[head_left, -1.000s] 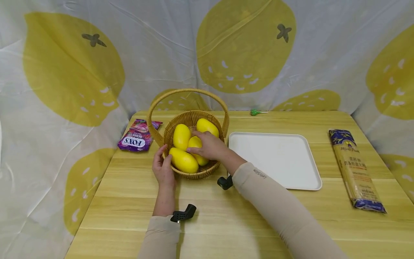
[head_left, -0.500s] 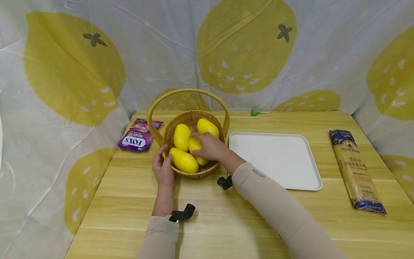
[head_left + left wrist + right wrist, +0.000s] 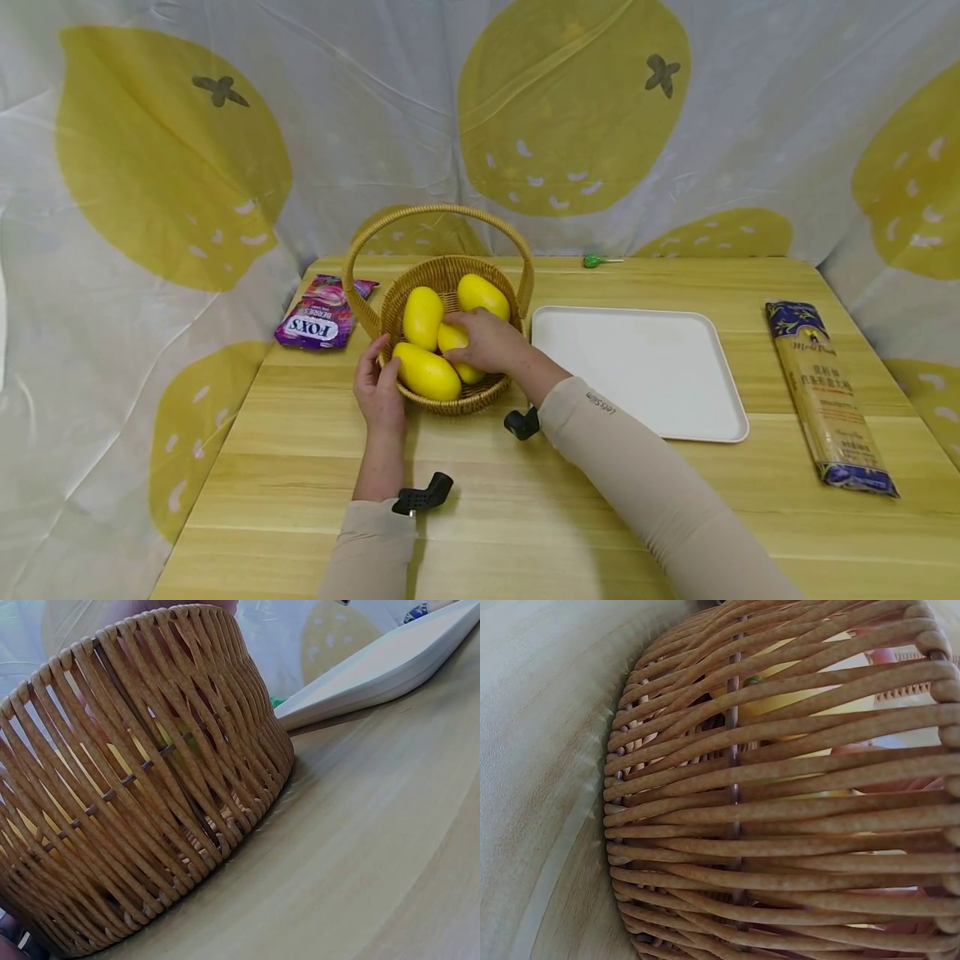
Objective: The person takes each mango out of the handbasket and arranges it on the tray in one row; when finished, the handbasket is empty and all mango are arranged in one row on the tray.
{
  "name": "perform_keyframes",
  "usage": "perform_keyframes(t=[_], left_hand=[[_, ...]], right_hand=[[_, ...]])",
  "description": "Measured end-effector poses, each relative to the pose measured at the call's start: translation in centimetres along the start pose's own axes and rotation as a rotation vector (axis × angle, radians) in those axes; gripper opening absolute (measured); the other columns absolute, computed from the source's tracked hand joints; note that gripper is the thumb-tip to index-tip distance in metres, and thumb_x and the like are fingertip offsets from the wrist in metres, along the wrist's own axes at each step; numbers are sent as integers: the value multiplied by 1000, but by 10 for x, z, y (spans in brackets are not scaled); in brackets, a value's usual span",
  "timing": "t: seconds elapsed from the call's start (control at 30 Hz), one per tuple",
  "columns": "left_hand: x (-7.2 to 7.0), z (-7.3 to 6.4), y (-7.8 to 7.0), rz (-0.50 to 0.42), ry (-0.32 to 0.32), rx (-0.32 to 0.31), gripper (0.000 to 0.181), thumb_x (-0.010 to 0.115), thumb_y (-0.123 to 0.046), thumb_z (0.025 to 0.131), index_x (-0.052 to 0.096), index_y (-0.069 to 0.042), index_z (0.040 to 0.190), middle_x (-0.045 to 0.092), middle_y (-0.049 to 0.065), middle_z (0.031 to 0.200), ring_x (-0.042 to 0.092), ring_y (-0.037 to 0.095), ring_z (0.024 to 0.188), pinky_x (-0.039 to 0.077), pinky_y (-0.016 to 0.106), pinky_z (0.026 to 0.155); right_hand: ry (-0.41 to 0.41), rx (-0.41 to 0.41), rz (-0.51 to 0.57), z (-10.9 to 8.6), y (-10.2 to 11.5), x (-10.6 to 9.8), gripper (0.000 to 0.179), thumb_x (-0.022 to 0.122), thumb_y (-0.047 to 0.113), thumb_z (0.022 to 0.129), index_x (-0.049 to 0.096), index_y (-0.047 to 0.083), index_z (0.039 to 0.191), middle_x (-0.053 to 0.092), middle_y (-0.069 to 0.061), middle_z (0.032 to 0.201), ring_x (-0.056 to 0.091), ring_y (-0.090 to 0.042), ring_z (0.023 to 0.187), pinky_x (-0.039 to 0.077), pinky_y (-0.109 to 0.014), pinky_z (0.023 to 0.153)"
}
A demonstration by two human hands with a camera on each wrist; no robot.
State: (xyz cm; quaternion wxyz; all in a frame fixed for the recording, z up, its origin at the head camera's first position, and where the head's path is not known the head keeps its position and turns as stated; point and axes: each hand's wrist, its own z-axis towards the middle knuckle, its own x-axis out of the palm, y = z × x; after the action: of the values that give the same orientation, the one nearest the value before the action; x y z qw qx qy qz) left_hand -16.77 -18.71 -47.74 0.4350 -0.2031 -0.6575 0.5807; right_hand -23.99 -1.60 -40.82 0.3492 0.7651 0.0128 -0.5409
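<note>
A wicker basket with a tall arched handle stands on the wooden table and holds several smooth yellow mangoes. My left hand grips the basket's left rim, its thumb near the front-left mango. Reaching in from the right, my right hand holds a mango in the middle of the basket, thumb at its near side; the palm hides part of it. Two more mangoes lie behind, one at the left and one at the back right. Both wrist views show mostly basket weave.
Just right of the basket lies a white rectangular tray. A purple candy bag is at the left, a green lollipop at the back edge, and a pack of spaghetti at the far right. Lemon-print cloth walls the table.
My right hand's fingers have shifted very slightly on the middle mango. The left hand, basket and other things stay where they were.
</note>
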Motion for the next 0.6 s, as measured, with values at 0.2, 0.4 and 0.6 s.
perform_keyframes(t=[0.2, 0.4, 0.6], left_hand=[[-1, 0, 0, 5, 4, -4, 37, 53, 6, 91, 71, -6, 121, 58, 12, 141, 43, 18, 145, 46, 20, 108], [-1, 0, 3, -8, 2, -3, 37, 54, 6, 91, 72, -7, 120, 61, 6, 135, 43, 18, 144, 47, 18, 106], [0, -1, 1, -10, -3, 1, 36, 53, 7, 91, 72, -6, 119, 63, 1, 131, 44, 17, 143, 45, 18, 107]], right_hand=[[-1, -11, -3, 0, -1, -1, 65, 68, 39, 97, 45, 21, 155, 54, -12, 151, 46, -29, 143, 44, -46, 115], [-51, -32, 36, -6, -2, -6, 64, 69, 37, 97, 46, 21, 155, 51, -13, 153, 44, -30, 144, 43, -47, 116], [-175, -68, 140, -24, 3, -21, 62, 69, 38, 96, 47, 24, 153, 46, -11, 156, 47, -30, 143, 45, -50, 114]])
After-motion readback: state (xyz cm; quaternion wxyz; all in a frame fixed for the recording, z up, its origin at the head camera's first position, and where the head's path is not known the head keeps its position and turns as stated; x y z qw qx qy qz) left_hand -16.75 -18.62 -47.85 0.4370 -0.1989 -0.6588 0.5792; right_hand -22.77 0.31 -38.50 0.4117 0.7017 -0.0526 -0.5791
